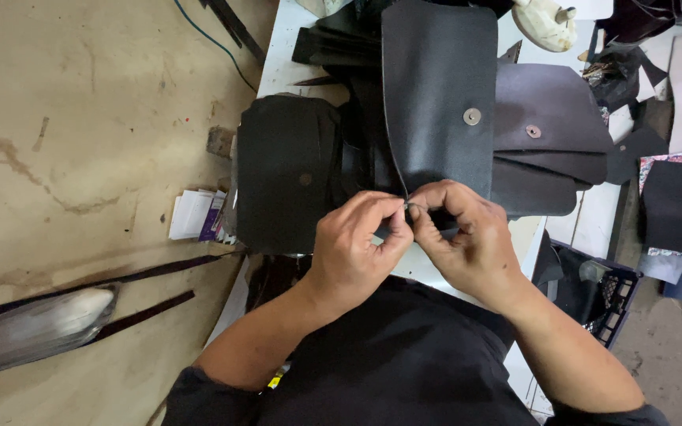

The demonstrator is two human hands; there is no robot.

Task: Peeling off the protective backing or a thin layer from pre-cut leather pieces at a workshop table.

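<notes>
A black leather flap piece (438,87) with a round metal snap (472,116) stands up from the white worktable (282,55). My left hand (357,244) and my right hand (463,233) meet at its lower edge. Both pinch that edge, with a small metal part between the fingertips; what the part is cannot be told. More dark leather pieces lie around: one (286,170) to the left with a snap, and another (550,134) to the right with a snap.
A stack of black cut pieces (333,39) lies at the back. A white object (545,22) sits at the far right back. Small cards (197,214) rest on the floor at left, black straps (144,312) below them. A dark crate (601,296) stands to the right.
</notes>
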